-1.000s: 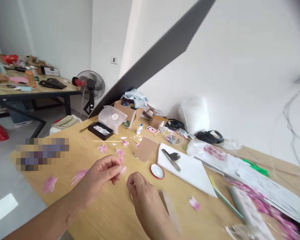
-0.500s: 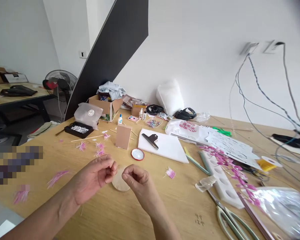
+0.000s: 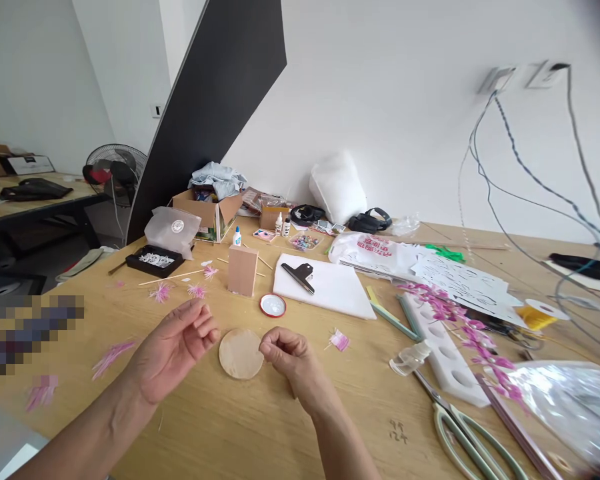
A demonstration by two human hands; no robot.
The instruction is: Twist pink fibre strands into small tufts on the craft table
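Left hand (image 3: 176, 353) shifted left — disc (image 3: 240, 355), lid (image 3: 272, 305) nearby.

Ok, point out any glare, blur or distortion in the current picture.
In the head view, bright glare streaks the clear plastic at lower right; same view, the wall socket at upper right looks smeared; also head view, the left hand and right hand look fairly sharp, while the scissors seem stretched toward the corner.

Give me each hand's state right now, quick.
Left hand: open, loosely curled, nothing visibly held.
Right hand: closed in a pinch beside the disc; whether it holds something thin cannot be told.
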